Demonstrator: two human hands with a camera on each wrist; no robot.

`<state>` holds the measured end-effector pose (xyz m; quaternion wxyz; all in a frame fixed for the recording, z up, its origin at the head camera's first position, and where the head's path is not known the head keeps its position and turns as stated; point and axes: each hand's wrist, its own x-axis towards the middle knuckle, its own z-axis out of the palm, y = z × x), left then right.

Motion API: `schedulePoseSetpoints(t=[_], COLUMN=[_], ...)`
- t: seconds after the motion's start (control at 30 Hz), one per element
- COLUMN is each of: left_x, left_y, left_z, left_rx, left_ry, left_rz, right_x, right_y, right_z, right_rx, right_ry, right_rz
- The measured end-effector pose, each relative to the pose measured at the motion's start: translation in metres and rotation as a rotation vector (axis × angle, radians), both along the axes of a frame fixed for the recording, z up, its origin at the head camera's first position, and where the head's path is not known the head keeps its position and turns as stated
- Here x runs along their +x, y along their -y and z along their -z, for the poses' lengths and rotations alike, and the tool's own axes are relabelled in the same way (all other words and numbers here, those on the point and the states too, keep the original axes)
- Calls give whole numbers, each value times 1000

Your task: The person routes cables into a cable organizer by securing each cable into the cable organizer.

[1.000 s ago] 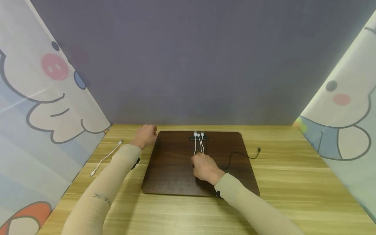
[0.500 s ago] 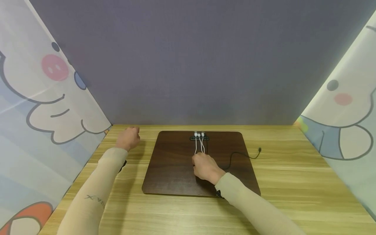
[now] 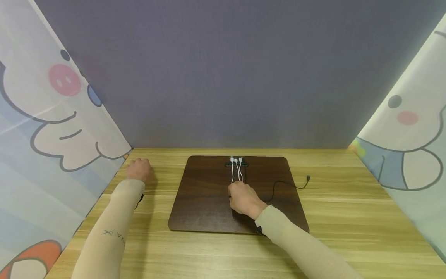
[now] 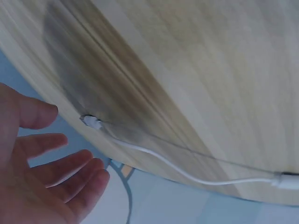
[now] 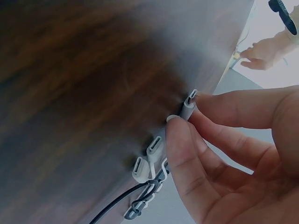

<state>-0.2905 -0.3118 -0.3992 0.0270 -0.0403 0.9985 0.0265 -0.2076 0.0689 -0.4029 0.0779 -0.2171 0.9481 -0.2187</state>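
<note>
My right hand (image 3: pixel 245 198) pinches the plug end of a white charging cable (image 5: pixel 188 108) between thumb and fingers, low over the dark wooden board (image 3: pixel 205 201). Two more white plugs (image 5: pixel 155 149) lie beside that hand in the right wrist view. White cables (image 3: pixel 232 172) run from the hand back to a black cable holder (image 3: pixel 228 164) at the board's far edge. My left hand (image 3: pixel 138 169) hovers over the table's far left with relaxed fingers. Near its fingertips lies a loose white cable (image 4: pixel 196 179), apart from the hand; arm and hand hide it in the head view.
A thin black cable (image 3: pixel 273 190) curves over the board's right side, its plug (image 3: pixel 308 178) lying on the light wooden table (image 3: pixel 348 217). A grey partition (image 3: pixel 223 77) stands behind the table. Cartoon-printed panels (image 3: pixel 66 112) flank both sides.
My left hand has moved left from beside the board's far left corner to above the loose white cable. The right hand has stayed in place, still pinching its cable.
</note>
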Motion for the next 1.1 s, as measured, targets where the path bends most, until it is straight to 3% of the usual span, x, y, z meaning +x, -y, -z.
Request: schedulePoseSetpoints(t=[0.17, 0.33, 0.67, 1.1], left_x=[4, 1, -1, -2], left_y=[4, 4, 4, -1], left_z=[-1, 2, 8, 10], left_rx=[9, 40, 66, 98], left_ry=[116, 157, 52, -9], left_rz=[-46, -79, -74, -62], right_x=[0, -1, -1, -1], right_y=[0, 0, 0, 1], right_z=[0, 0, 0, 1], right_rx=[-1, 8, 1, -1], right_ry=[7, -5, 11, -20], right_rz=[6, 13, 14, -6])
